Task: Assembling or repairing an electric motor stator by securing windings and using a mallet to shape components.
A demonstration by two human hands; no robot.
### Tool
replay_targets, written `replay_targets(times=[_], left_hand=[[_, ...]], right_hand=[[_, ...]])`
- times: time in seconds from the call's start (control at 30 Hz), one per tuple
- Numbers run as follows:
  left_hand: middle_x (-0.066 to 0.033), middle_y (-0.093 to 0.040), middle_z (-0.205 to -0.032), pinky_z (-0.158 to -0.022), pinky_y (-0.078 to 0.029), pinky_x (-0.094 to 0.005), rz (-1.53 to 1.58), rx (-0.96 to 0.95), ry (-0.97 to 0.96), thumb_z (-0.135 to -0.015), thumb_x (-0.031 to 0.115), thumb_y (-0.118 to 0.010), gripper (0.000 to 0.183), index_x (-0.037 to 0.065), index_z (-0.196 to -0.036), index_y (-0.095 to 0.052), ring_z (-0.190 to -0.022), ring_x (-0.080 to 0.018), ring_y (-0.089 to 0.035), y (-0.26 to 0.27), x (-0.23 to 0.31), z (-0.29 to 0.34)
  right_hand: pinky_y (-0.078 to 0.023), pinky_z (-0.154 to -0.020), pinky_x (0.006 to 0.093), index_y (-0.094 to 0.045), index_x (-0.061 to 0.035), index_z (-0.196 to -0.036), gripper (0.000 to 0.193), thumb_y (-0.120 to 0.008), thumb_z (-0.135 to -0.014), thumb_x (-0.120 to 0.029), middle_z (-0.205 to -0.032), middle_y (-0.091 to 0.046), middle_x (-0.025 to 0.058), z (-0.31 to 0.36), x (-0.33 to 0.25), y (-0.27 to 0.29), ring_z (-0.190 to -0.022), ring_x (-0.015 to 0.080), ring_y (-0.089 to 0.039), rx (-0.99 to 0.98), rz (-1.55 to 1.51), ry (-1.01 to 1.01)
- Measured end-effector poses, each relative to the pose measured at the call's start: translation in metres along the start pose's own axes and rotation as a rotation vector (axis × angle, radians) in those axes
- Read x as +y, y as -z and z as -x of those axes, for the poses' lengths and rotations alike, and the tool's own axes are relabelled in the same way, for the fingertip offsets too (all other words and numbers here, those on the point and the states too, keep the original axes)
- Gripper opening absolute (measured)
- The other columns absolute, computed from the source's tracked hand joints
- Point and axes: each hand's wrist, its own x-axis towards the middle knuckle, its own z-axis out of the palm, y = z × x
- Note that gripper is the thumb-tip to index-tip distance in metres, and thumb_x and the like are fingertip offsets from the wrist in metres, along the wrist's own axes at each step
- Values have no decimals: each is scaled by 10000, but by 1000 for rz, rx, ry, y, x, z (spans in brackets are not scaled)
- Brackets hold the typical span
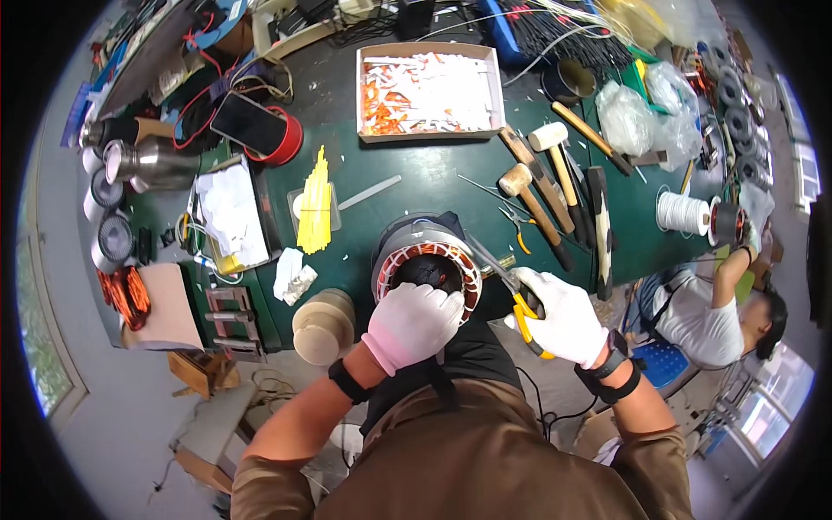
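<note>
A motor stator [422,227], a ring with white lacing and copper windings inside its rim, stands at the table's near edge in front of me. My left hand [416,319], in a white glove, lies over its near rim with the fingers bent and together; the fingertips are partly hidden. My right hand [559,316], also gloved, is closed round the yellow handles of a pair of scissors [523,316]. Their long metal blades point up and left toward the stator's right side. Black material shows inside the stator's opening.
Beyond the stator stands a box [429,134] of white and orange pieces. Mallets [549,137], a hammer and small pliers [518,227] lie to the right. Yellow strips [315,204] and a paper tray [230,212] are left. A person [706,312] sits at far right.
</note>
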Motion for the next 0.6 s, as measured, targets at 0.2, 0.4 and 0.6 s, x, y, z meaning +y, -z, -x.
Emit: replay_targets(times=[0.2,0.4,0.6], left_hand=[[-10,-615,-725,-591,-452,-363,25,155,119,-827,203,-706,225,87,-1017,-733,-640,-191,-596,-3,-6,5],[-13,-617,-733,-584,-450,-358,-11,127,46,-800,201,-692,254,63,-1008,-742,-661,-189,-600,-5,-11,9],[9,-584,-715,-586,-458,-348,23,192,-5,-769,184,-703,255,78,-998,-737,-634,-175,-569,-2,-17,4]], right_hand=[[-552,-713,411,-658,-102,-1259,553,-793,-831,-425,-919,-699,136,-54,-29,34,-800,350,-693,-268,82,163],[-546,-703,426,-694,-93,-1214,507,-777,-857,-443,-845,-697,164,-81,-15,46,-781,372,-695,-459,62,153],[-536,-678,433,-692,-110,-1248,520,-803,-848,-423,-846,-697,168,-91,10,45,-745,384,-680,-481,-23,251]])
